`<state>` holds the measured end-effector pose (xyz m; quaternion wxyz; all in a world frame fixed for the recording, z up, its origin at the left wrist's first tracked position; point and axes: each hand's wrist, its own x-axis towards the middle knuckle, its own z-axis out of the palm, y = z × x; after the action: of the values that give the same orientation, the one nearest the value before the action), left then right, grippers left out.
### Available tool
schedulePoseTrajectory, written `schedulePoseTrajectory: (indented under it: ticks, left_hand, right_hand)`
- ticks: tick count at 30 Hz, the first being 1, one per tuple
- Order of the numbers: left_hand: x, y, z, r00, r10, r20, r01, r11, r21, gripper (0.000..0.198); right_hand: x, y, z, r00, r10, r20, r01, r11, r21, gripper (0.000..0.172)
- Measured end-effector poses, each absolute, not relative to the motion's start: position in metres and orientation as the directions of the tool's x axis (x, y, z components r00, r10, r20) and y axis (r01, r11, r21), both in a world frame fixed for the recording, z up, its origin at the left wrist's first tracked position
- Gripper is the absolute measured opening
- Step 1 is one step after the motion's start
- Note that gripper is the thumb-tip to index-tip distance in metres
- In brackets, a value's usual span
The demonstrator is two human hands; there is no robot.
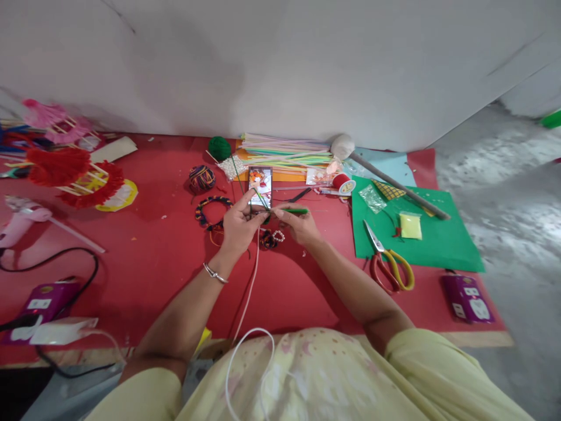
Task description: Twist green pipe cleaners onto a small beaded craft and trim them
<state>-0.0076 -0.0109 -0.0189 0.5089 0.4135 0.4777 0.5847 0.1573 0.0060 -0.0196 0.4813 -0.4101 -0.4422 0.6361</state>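
My left hand (pixel 239 227) is closed on green yarn (pixel 238 169), with strands running over its raised index finger. That yarn leads back to a green yarn ball (pixel 220 148). My right hand (pixel 301 227) grips a green-handled crochet hook (pixel 298 210), whose tip meets the yarn at the left fingertips. The small work between the fingers is mostly hidden. Just beyond my hands a lit phone (pixel 260 186) lies on the red table, partly covered by the left fingers. A dark braided ring (pixel 205 213) lies left of my left hand, and a beaded loop (pixel 277 236) lies below both hands.
Scissors (pixel 385 263) and a yellow packet (pixel 410 225) rest on green sheet (pixel 456 245) at right. A stick with a white ball head (pixel 394 182) crosses it. A glue gun (pixel 24 225) and purple power strip (pixel 48 304) are left. A white cable (pixel 250 280) runs toward me.
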Motion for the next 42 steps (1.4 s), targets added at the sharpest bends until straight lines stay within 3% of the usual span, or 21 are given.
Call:
schedulePoseTrajectory:
  ticks: [5,8,10,13,16,19,22,25,27,29,33,42]
  left_hand:
    - [-0.009,-0.010,-0.015,-0.106,0.994,-0.011,-0.232,-0.014,0.973,0.078]
    - [-0.013,-0.007,-0.012,-0.125,0.992,-0.031,-0.305,-0.009,0.952,0.075]
    - [-0.017,-0.005,-0.010,-0.142,0.988,-0.062,-0.375,0.004,0.927,0.076]
    - [-0.020,-0.002,-0.008,-0.141,0.984,-0.106,-0.445,0.033,0.895,0.078]
    - [-0.022,-0.002,-0.007,-0.124,0.986,-0.115,-0.463,0.045,0.885,0.076]
    - [-0.022,-0.002,-0.007,-0.126,0.986,-0.106,-0.452,0.038,0.891,0.075]
    - [-0.024,-0.001,-0.008,-0.143,0.985,-0.101,-0.433,0.030,0.901,0.077]
    - [-0.025,0.001,-0.013,-0.143,0.986,-0.080,-0.394,0.018,0.919,0.078]
    - [-0.024,0.001,-0.017,-0.143,0.988,-0.057,-0.360,0.001,0.933,0.078]
    - [-0.022,0.001,-0.020,-0.137,0.990,-0.036,-0.331,-0.012,0.944,0.078]
    - [-0.018,-0.002,-0.019,-0.119,0.993,-0.011,-0.292,-0.025,0.956,0.076]
    - [-0.019,-0.007,-0.014,-0.084,0.996,0.033,-0.162,-0.047,0.986,0.086]
  right_hand:
    - [0.163,0.004,-0.014,-0.164,0.986,0.012,-0.107,-0.006,-0.994,0.032]
    - [0.169,0.005,-0.009,-0.290,0.946,0.143,-0.017,0.144,-0.989,0.027]
    - [0.172,0.013,-0.010,-0.377,0.882,0.284,0.071,0.333,-0.940,0.028]
    - [0.170,0.035,-0.019,-0.393,0.791,0.469,0.373,0.603,-0.705,0.035]
    - [0.157,0.061,-0.033,-0.432,0.785,0.443,0.657,0.611,-0.442,0.039]
    - [0.146,0.077,-0.041,-0.475,0.788,0.392,0.734,0.600,-0.319,0.039]
    - [0.146,0.074,-0.039,-0.453,0.783,0.426,0.694,0.610,-0.383,0.038]
    - [0.158,0.057,-0.027,-0.440,0.782,0.441,0.450,0.617,-0.645,0.039]
    - [0.166,0.042,-0.019,-0.465,0.815,0.345,0.222,0.484,-0.846,0.041]
    - [0.169,0.029,-0.014,-0.454,0.864,0.218,0.062,0.275,-0.959,0.042]
    - [0.162,0.016,-0.011,-0.308,0.943,0.124,-0.082,0.103,-0.991,0.026]
    - [0.157,0.016,-0.014,-0.218,0.976,0.020,-0.074,0.004,-0.997,0.034]
